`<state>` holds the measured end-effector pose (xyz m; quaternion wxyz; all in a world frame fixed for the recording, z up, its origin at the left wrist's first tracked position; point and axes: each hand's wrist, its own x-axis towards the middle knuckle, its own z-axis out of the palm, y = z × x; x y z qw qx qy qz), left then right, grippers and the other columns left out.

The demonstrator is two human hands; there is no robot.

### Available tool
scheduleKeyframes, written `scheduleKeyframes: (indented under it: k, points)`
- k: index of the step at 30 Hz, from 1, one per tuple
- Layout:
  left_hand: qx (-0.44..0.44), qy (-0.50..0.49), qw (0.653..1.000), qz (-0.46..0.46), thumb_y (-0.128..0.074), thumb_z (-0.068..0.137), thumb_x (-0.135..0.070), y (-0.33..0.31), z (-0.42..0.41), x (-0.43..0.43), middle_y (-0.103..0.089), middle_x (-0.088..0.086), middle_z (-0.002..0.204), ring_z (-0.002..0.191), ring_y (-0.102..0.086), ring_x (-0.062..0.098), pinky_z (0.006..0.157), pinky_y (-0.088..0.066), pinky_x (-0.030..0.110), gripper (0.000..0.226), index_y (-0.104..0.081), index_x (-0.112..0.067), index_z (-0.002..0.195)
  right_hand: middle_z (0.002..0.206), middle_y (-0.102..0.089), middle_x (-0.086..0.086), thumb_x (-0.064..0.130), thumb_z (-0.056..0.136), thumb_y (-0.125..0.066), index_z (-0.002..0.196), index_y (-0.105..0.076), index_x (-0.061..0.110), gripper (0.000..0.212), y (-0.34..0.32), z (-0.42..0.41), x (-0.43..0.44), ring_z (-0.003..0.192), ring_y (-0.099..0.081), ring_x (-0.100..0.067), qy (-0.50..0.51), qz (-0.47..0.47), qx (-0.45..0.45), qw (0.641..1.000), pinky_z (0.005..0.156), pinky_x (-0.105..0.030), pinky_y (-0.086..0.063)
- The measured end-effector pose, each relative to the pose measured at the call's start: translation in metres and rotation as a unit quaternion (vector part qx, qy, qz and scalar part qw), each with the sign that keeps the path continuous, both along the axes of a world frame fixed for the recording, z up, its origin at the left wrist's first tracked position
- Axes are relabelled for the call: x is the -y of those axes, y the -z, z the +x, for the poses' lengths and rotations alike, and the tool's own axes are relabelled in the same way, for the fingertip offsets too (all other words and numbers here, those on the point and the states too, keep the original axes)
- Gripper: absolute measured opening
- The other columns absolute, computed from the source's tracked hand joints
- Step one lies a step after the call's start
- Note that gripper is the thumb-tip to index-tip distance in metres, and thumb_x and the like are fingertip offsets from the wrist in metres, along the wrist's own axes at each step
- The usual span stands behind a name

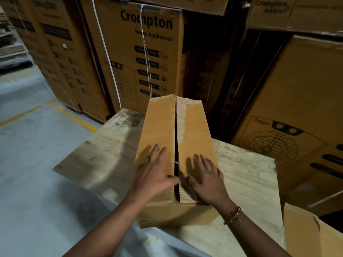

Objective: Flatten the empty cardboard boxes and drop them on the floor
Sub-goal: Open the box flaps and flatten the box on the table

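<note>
Cardboard box (161, 127) sits on the bench (245, 175) right in front of me, top flaps closed with a dark slit between them. My left grip (155, 176) presses the left flap and my right grip (207, 179) the right flap, both released, fingers spread flat.

Grey concrete floor (27, 145) fills the left side, smooth and pale, crossed by two yellow lines (72, 116) that run diagonally toward the far stacks. Tall brown cartons (141, 52) printed "Crompton Home Appliances" stand in rows along the far side, bound with thin white straps (104, 43). A dark gap (204, 71) separates them from more cartons on the right, one bearing a fan-grille drawing (269, 147). The near surface (246, 182) is pale, scuffed wood with stained patches. Light is dim, with a brighter band across the surface's left part.
</note>
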<state>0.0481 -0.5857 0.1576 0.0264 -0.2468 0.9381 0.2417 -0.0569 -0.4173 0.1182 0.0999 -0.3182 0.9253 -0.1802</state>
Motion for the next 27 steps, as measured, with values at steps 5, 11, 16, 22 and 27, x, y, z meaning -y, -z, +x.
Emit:
scheduleKeyframes:
  k: [5,11,16,22,27]
  points:
    - [-0.161,-0.082,0.982,0.058,-0.055,0.092,-0.037,-0.055,0.060,0.072,-0.058,-0.009,0.120,0.080,-0.063,0.014,0.063,-0.051,0.031,0.055,-0.037,-0.045,0.143,0.165,0.000,0.008,0.068,0.083,-0.053,0.154,-0.010,0.037,0.089,-0.009,0.017,0.036,0.151,-0.002,-0.025,-0.029,0.058,0.002,0.998,0.120,-0.050,-0.010]
    - [0.122,-0.094,0.980,-0.123,-0.050,0.093,-0.040,-0.013,0.103,0.175,-0.023,0.002,0.160,0.140,-0.031,0.031,0.105,-0.037,0.045,0.067,-0.021,-0.033,0.153,0.142,-0.044,0.013,0.032,0.082,-0.069,0.145,-0.024,0.043,0.078,-0.056,0.016,0.024,0.109,-0.054,-0.014,0.047,0.028,-0.011,0.998,0.078,-0.031,-0.055]
    - [0.040,0.036,0.990,-0.131,-0.043,0.086,-0.026,0.049,0.082,0.136,-0.028,0.001,0.160,0.150,-0.013,0.029,0.116,-0.020,0.049,0.062,-0.043,-0.031,0.147,0.127,-0.053,0.001,0.023,0.089,-0.065,0.142,-0.034,0.035,0.063,-0.102,-0.010,-0.044,0.087,-0.058,-0.016,0.198,0.080,-0.138,0.967,0.054,-0.026,-0.053]
    - [-0.008,0.040,0.999,-0.023,-0.031,0.097,-0.058,0.069,0.051,0.100,-0.006,-0.004,0.166,0.151,-0.010,0.023,0.118,-0.022,0.042,0.071,-0.016,-0.024,0.157,0.161,-0.018,0.001,0.057,0.093,-0.047,0.151,-0.025,0.034,0.065,-0.039,-0.027,-0.097,0.145,-0.022,-0.032,0.261,0.229,-0.073,0.935,0.112,-0.059,-0.025]
    - [-0.047,-0.042,0.983,0.175,-0.056,0.085,-0.068,0.089,0.041,0.080,-0.003,-0.005,0.166,0.146,-0.028,0.027,0.110,-0.035,0.046,0.100,0.003,-0.031,0.157,0.130,-0.055,0.003,0.088,0.074,-0.041,0.140,-0.046,0.028,0.089,0.010,0.006,-0.066,0.118,-0.056,-0.024,0.282,-0.131,0.335,0.890,0.097,-0.045,-0.047]
